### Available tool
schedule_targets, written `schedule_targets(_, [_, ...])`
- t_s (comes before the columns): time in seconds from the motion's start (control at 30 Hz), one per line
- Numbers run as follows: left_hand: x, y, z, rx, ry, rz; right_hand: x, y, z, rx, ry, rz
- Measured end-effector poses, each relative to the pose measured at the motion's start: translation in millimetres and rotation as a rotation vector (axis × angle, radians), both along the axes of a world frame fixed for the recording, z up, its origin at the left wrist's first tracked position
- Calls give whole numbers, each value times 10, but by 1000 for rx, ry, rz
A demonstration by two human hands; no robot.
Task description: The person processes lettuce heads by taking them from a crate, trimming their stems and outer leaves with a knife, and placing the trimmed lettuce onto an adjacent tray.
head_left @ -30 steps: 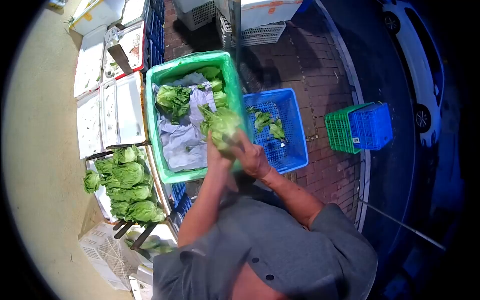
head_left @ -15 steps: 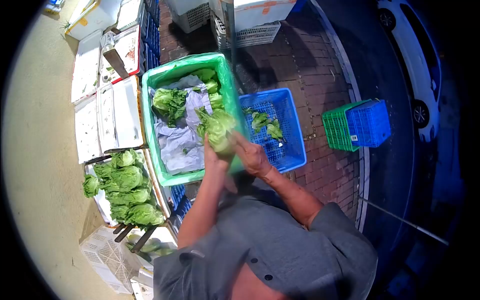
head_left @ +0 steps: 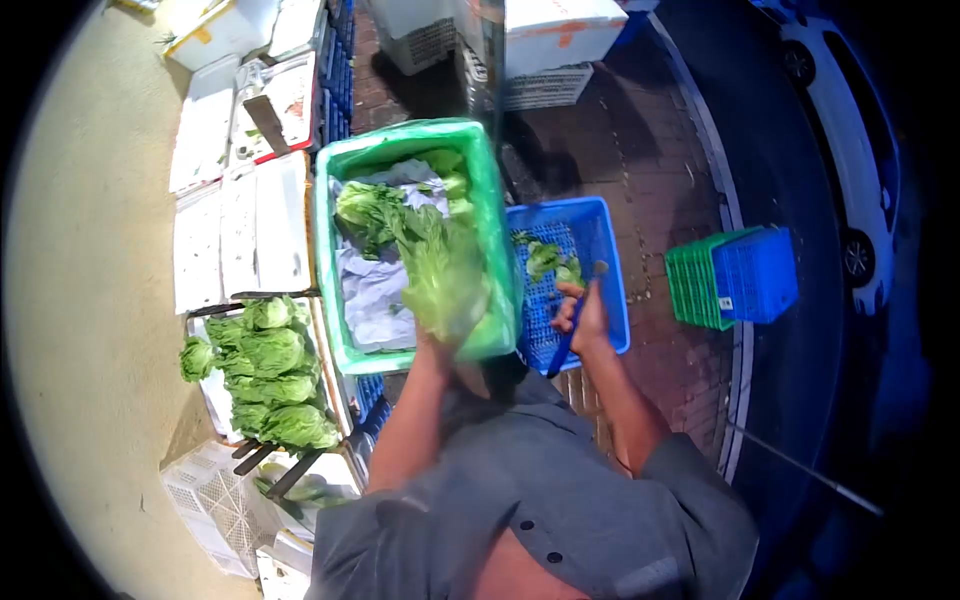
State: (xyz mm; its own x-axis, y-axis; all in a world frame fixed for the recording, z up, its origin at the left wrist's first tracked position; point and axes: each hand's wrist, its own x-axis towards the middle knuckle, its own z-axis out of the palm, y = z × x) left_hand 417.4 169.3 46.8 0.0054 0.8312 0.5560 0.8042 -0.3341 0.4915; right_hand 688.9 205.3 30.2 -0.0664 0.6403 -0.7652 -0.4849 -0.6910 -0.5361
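Observation:
My left hand (head_left: 432, 350) is closed around the base of a head of lettuce (head_left: 445, 275), held over the green-lined bin. The lettuce is smeared by motion, and its leaves overlap another lettuce (head_left: 362, 212) in the bin. My right hand (head_left: 585, 318) grips a slim, blue, knife-like tool (head_left: 567, 340) above the blue basket, its lower end slanting toward my body. Crumpled pale paper (head_left: 375, 300) lies inside the green-lined bin (head_left: 335, 335). Loose green leaves (head_left: 545, 260) lie in the blue basket (head_left: 615, 300) beside it.
Several lettuces (head_left: 275, 352) are stacked on a white tray at left. White foam boxes (head_left: 283, 215) line that side. Green (head_left: 692, 285) and blue crates (head_left: 760, 275) stand near the kerb. A dark post (head_left: 484, 70) rises behind the bin; a white car (head_left: 850, 150) is at far right.
My right hand has come away from the lettuce, moving right over the blue basket with the tool. My left hand still holds the lettuce, now tipped over the bin. The whole view has shifted slightly.

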Motion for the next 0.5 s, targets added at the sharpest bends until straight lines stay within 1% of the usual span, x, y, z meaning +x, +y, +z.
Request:
schedule_targets(0.03, [-61, -2, -9, -77, -161, -41, 123, 7, -106, -34, 97, -39])
schedule_targets(0.07, [-115, -35, -26, -261, -578, -160, 223, 25, -206, -113, 61, -31])
schedule_targets(0.1, [-157, -61, -31, -423, -1377, -279, 237, 8, -232, -84, -15, -28])
schedule_targets(0.13, [-240, -103, -16, -487, -1780, -271, 227, -7, -259, -53, -90, -16])
schedule_targets(0.17, [-310, -146, -11, -503, -1902, -270, 241, -10, -277, -52, -91, 7])
schedule_targets(0.23, [-446, -254, 31, -488, -2033, -304, 174, -45, -246, -21, -140, 61])
schedule_targets(0.27, [-527, -316, 42, -443, -2077, -343, 164, -60, -340, -13, -123, 100])
schedule_targets(0.3, [-586, -392, 75, -390, -2135, -357, 109, -73, -347, -3, -163, 153])
schedule_targets(0.4, [-802, -762, 114, -213, -2206, -262, -214, -46, -316, 94, -273, 383])
schedule_targets(0.47, [-931, -1099, 31, -90, -2251, -177, -445, -8, -239, 86, -306, 490])
schedule_targets(0.5, [-1081, -1327, -236, -29, -2318, -179, -609, -10, -236, 130, -304, 578])
